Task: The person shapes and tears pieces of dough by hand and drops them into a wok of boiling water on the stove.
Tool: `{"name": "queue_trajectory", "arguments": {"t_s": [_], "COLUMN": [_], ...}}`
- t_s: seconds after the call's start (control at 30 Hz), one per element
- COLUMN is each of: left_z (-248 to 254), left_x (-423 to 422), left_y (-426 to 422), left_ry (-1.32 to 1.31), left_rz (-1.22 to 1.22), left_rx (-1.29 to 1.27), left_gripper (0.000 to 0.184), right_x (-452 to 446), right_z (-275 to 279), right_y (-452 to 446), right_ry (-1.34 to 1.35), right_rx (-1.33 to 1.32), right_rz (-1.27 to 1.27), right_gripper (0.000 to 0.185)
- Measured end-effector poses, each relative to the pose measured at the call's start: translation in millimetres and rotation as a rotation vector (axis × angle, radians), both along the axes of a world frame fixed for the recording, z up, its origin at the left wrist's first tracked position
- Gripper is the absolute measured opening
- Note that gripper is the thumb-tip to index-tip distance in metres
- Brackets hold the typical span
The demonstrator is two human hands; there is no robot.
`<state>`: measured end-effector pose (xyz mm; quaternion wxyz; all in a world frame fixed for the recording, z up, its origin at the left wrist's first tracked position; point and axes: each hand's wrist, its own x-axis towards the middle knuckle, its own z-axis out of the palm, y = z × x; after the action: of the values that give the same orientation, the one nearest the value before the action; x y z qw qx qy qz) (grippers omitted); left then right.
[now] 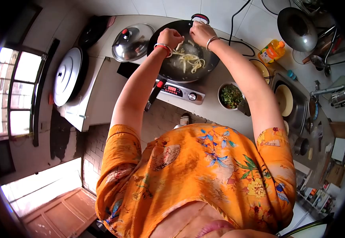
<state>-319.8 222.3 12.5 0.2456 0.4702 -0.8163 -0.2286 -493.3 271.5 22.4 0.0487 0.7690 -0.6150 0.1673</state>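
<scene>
A large dark wok [166, 69] stands on an induction cooker [180, 90] with a lit red display. Pale strips of food [190, 61] lie in liquid inside it. Above the wok's left part is my left hand [171, 39], its fingers closed together with a bit of pale strip hanging by the fingertips. My right hand [202, 33] is over the wok's far rim near the small loop handle [200, 18], fingers bent and pressed together; whatever they hold is too small to make out.
Left of the wok sits a domed steel lid [132, 41]. A bowl of chopped greens [230, 96] is near my right forearm. Farther right are a yellow-orange bottle [272, 51], a sink [299, 113] with a cream basin [284, 100], and hanging pans [297, 29].
</scene>
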Motion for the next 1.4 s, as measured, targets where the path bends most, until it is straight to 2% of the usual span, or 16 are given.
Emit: {"name": "queue_trajectory", "arguments": {"t_s": [0.1,0.13,0.23,0.27,0.37,0.4,0.5,0.63,0.73,0.87,1.03,1.17,1.4], "left_z": [-22,-24,-32,-32,3,12,16,33,37,45,47,44,40], "left_x": [2,1,-4,-5,-1,2,5,5,6,4,5,9,18], "left_y": [-25,-29,-31,-35,-20,-15,-13,-7,0,12,6,0,-11], "left_ry": [0.032,-0.057,0.111,0.171,0.370,0.402,0.310,0.201,0.377,0.488,0.707,0.755,0.787], "left_rz": [-0.142,-0.170,-0.131,-0.225,-0.425,-0.428,-0.480,-0.415,-0.408,-0.454,-0.454,-0.288,-0.282], "left_rx": [0.093,0.133,-0.001,-0.010,0.548,0.631,0.609,0.632,0.638,0.640,0.704,0.642,0.693], "left_gripper": [0.017,0.021,0.034,0.042,0.037,0.031,0.027,0.023,0.023,0.021,0.016,0.014,0.018], "right_x": [5,5,7,8,-2,-4,-16,-30,-28,-22,-24,-33,-42], "right_z": [-2,-2,7,8,4,6,12,22,32,46,56,50,33], "right_y": [-8,-10,-11,-10,-9,-7,4,11,20,23,28,29,26], "right_ry": [0.001,0.007,-0.067,-0.110,-0.242,-0.372,-0.707,-0.676,-0.736,-0.772,-0.936,-0.935,-0.912], "right_rx": [0.072,0.088,0.125,0.139,0.109,0.161,0.290,0.311,0.286,0.306,0.352,0.347,0.362], "right_rz": [-0.021,-0.013,0.041,0.066,0.191,0.182,0.200,0.223,0.305,0.405,0.248,0.188,0.089], "right_gripper": [0.014,0.014,0.013,0.013,0.013,0.012,0.013,0.017,0.017,0.015,0.007,0.009,0.010]}}
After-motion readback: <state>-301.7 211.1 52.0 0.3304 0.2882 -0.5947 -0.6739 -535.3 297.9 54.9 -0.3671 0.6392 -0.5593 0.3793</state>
